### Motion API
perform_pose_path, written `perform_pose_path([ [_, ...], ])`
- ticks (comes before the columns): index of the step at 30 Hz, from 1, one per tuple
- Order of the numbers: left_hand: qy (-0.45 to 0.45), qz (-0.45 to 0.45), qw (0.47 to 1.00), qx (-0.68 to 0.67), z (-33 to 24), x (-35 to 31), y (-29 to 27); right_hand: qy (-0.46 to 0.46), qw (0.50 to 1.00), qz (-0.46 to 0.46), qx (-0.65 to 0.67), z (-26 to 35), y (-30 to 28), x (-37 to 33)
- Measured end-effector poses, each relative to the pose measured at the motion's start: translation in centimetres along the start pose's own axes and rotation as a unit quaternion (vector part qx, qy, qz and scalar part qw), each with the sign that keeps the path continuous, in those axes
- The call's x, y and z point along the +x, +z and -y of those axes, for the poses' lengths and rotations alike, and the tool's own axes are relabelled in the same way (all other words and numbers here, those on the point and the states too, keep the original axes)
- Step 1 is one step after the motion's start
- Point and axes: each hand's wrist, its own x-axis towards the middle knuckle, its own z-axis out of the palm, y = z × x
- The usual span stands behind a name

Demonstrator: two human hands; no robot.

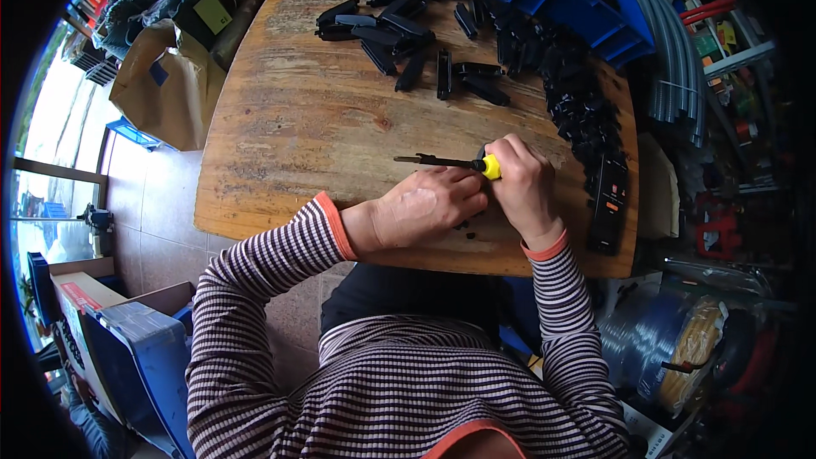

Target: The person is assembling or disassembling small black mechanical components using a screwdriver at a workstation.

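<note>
Near the table's front edge, my right hand (pixel 523 183) is closed round the yellow-and-black handle of a screwdriver-like tool (pixel 492 167). A thin dark bar runs left from that handle and ends in a brownish tip; whether it is all shaft or partly a black piece, I cannot tell. My left hand (pixel 421 204) is curled just below the bar, its fingertips close to my right hand. What its fingers grip is hidden. Tiny black bits (pixel 470 236) lie on the wood between my wrists. Farther off is a loose group of long black plastic pieces (pixel 399 30).
The wooden table (pixel 297 119) has a heap of small black parts (pixel 569 93) along its right side. A black phone-like device (pixel 609 204) lies at the right edge. Blue bins (pixel 578 0) stand at the back. A brown paper bag (pixel 170 89) is beyond the left edge.
</note>
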Motion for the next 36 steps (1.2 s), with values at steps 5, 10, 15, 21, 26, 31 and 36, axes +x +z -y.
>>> perform_pose_path([
  [5,0.023,-0.046,0.998,0.034,-0.4,-0.1,-0.2,0.009,0.995,0.047,0.086,-0.9,-1.6,0.3],
  [10,0.033,-0.038,0.996,0.067,-1.1,0.0,-0.4,0.108,0.905,-0.125,0.392,-0.1,-5.9,3.0],
  [15,0.027,-0.035,0.998,0.039,-1.6,1.6,-0.7,0.097,0.872,-0.09,0.472,-0.4,-1.2,3.4],
  [21,0.12,0.022,0.989,0.084,-1.1,5.8,-2.6,0.179,0.837,-0.34,0.39,-6.2,-10.7,3.1],
  [26,0.134,0.09,0.983,0.089,0.1,14.9,-4.0,0.286,0.794,-0.332,0.422,-11.3,-13.1,0.0],
  [31,0.041,-0.186,0.976,-0.104,4.4,31.8,-9.1,0.306,0.813,-0.286,0.404,-13.0,-16.0,-1.4],
  [36,-0.09,-0.299,0.872,-0.376,7.6,49.5,-13.5,0.255,0.827,-0.265,0.426,-15.7,-15.6,-2.1],
])
